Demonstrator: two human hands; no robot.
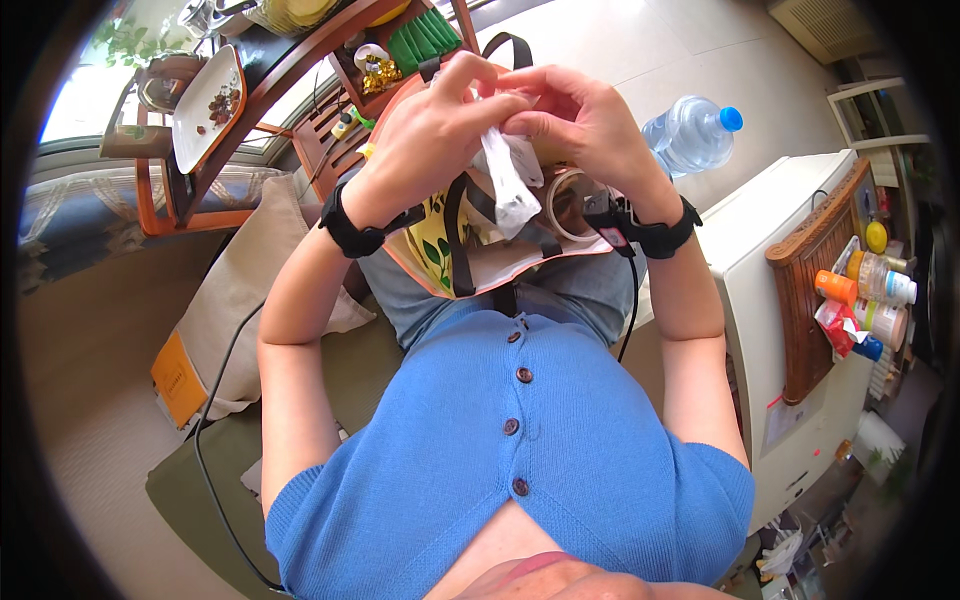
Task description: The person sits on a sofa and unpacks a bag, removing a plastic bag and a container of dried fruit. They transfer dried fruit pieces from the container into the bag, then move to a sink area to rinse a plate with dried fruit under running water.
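Lightly, my left hand (pixel 458 112) and right hand (pixel 585 112) pinch the white plastic bag (pixel 509 180); it looks light, limp, perhaps slippery, best held by its bunched top.

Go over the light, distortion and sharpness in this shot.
Head view: the window at upper left is blown out to white; head view: black fills the corners around the round fisheye image, and the white unit at right looks skewed; head view: left hand and right hand look fairly sharp, while clutter at lower right is soft.
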